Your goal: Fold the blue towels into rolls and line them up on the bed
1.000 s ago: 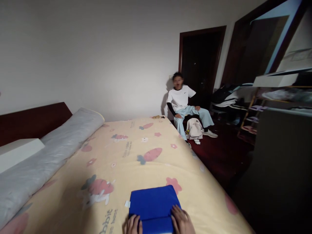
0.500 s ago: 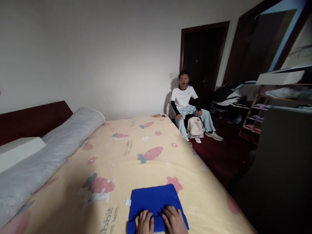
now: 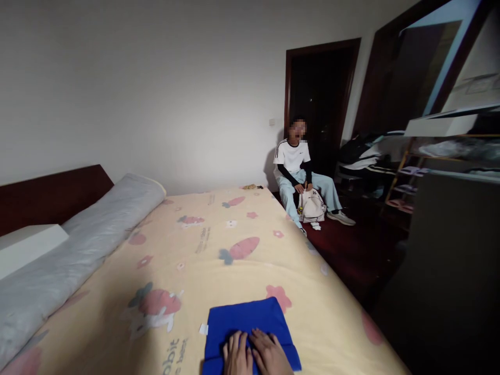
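Pale yellow patterned bedding [image 3: 312, 307] spreads before us, with the folded blue cloth [image 3: 246, 315] lying on it nearest us. Our left hand [image 3: 237, 355] and right hand [image 3: 270, 355] rest flat on that cloth, fingers extended and slightly apart, clamped on nothing. We judge it light, soft and not fragile, best held by both side edges. Its white tag [image 3: 203, 329] is unreadable; the bedding's cut-off lettering [image 3: 171, 357] shows us "bit".

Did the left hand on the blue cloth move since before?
Yes. The left hand moved right across the blue cloth, nearer the big pink flower.
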The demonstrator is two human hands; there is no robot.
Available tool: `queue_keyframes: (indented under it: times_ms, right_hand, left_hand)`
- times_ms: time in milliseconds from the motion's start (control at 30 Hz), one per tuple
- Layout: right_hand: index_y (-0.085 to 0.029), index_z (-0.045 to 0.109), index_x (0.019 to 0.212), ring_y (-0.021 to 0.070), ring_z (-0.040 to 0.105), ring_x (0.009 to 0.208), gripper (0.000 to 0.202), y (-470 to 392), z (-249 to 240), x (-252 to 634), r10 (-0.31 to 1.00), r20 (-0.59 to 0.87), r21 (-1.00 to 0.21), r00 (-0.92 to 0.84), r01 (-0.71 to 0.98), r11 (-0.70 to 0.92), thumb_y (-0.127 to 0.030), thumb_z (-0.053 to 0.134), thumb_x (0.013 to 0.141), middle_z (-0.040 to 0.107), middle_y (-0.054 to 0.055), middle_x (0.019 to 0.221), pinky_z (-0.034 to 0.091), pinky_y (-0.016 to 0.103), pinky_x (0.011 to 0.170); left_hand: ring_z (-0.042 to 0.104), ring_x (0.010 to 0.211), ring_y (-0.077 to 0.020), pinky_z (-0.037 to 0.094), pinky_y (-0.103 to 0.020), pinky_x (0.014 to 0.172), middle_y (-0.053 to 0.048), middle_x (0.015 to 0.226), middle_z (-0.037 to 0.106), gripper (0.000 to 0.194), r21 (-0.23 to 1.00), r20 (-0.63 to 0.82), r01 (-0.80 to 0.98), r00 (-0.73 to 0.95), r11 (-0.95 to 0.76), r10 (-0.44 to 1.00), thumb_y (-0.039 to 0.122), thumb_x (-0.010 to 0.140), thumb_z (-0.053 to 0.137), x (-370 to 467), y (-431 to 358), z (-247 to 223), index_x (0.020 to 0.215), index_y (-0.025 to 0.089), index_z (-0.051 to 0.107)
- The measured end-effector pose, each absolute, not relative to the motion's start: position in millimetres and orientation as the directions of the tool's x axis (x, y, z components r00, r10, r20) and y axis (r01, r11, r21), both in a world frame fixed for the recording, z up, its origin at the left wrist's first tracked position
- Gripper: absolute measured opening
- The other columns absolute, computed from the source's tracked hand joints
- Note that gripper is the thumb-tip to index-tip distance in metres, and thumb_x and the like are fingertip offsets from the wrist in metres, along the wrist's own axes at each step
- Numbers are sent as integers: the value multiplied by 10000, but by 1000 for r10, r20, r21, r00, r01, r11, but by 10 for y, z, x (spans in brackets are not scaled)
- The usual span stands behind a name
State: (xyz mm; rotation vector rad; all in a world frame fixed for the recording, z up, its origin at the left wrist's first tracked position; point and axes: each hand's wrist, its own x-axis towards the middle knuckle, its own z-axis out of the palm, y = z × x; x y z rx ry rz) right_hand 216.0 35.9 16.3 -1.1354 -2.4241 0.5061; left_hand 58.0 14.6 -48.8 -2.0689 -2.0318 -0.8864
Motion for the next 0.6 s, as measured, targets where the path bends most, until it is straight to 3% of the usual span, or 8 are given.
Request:
queue_keyframes:
  times_ms: [133, 200, 300, 367, 467, 600]
  right_hand:
    - [-269, 553, 1341, 269, 423, 1351, 480, 657, 153, 2420, 926, 101, -456, -364, 810, 368, -490, 328, 979, 465, 67, 1455, 347, 476, 1084]
    - [-245, 545, 1351, 283, 388, 1373, 492, 774, 111, 2651, 966, 84, -428, -243, 867, 255, -478, 337, 971, 445, 89, 1469, 337, 504, 1084]
    - [-253, 538, 1356, 292, 379, 1377, 494, 813, 55, 2843, 975, 127, -432, -180, 875, 218, -485, 354, 961, 427, 95, 1483, 340, 525, 1076]
    - [-271, 530, 1362, 287, 378, 1379, 488, 756, 65, 2782, 964, 160, -466, -212, 845, 263, -489, 337, 969, 408, 90, 1497, 321, 528, 1088]
    - [-310, 502, 1381, 263, 374, 1383, 465, 640, 159, 2459, 910, 146, -539, -388, 740, 402, -472, 334, 979, 415, 65, 1495, 284, 495, 1121]
    - [-344, 411, 1435, 232, 380, 1380, 475, 614, 298, 2064, 783, 59, -604, -619, 603, 522, -400, 382, 965, 430, 36, 1486, 280, 458, 1133]
  left_hand:
    - [565, 1205, -229, 455, -416, 962, -39, 1325, 625, 444, 221, 289, 968, -177, 114, 941, 214, 851, 427, 78, 234, -274, 1238, 308, 623]
    - [538, 1240, -236, 434, -446, 985, -44, 1367, 591, 455, 166, 252, 961, -256, 219, 933, 214, 870, 406, -213, 216, -217, 1276, 301, 592]
    - [514, 1274, -234, 443, -420, 981, -50, 1384, 576, 441, 147, 253, 946, -320, 290, 913, 233, 886, 402, -412, 181, -234, 1283, 277, 591]
    - [507, 1287, -228, 454, -404, 982, -48, 1394, 564, 453, 168, 263, 955, -282, 244, 922, 229, 890, 389, -328, 184, -263, 1298, 269, 580]
    - [489, 1308, -195, 440, -377, 1032, -23, 1427, 523, 514, 242, 218, 970, -57, 3, 974, 187, 874, 354, 37, 247, -241, 1349, 280, 526]
    - [434, 1352, -170, 373, -385, 1114, 5, 1474, 449, 684, 335, 44, 935, 112, -121, 993, 99, 762, 356, 440, 403, -40, 1419, 277, 421]
